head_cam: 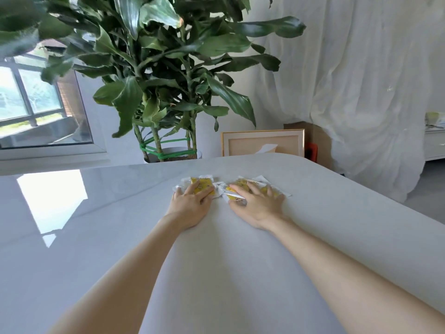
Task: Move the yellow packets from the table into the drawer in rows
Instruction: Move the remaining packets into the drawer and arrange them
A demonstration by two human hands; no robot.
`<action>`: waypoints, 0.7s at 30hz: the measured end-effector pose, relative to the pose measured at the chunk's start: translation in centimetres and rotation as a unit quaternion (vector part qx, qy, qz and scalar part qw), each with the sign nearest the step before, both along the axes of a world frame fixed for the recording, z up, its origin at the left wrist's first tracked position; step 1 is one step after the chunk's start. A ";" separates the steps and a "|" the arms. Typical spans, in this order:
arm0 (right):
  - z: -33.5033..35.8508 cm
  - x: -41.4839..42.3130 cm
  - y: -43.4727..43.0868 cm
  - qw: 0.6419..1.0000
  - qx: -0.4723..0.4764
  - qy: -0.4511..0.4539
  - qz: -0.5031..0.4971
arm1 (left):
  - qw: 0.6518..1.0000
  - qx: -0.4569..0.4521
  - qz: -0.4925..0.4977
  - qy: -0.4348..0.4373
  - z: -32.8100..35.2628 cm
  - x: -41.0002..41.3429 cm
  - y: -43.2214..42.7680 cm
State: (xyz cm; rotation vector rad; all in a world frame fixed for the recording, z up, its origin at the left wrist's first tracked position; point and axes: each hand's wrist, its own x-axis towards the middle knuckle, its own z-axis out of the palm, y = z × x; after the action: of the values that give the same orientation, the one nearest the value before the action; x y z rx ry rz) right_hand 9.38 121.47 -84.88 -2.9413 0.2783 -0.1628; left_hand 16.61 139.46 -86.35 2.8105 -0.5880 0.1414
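Pressing straight, spread fingers [193,189] on the yellow packets [204,182], left hand [190,204] and right hand [259,206] likely corral them for pickup.

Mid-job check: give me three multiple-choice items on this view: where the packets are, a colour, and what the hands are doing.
1. Where are the yellow packets?
A. on the table
B. in a drawer
C. on the floor

2. What colour is the band round the stems of the plant?
A. red
B. green
C. blue

3. What are the left hand and right hand doing?
A. hanging clear of the table
B. resting on the packets, fingers spread
C. lifting one packet high

Answers: 1 A, they lie in two clusters on the white tabletop; 2 B, green loops tie the stems; 3 B, each hand lies on one cluster.
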 end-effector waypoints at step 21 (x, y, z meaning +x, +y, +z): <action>0.4 -22.7 9.5 0.992 0.080 0.020 0.097 | 0.987 -0.128 0.087 -0.033 1.6 -26.9 10.2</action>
State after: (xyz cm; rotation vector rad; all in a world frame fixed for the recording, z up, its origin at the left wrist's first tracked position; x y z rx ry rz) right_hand -13.30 131.00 -84.48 -2.7941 0.0088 -0.0511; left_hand -10.31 149.68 -84.75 2.6098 -0.3126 0.3209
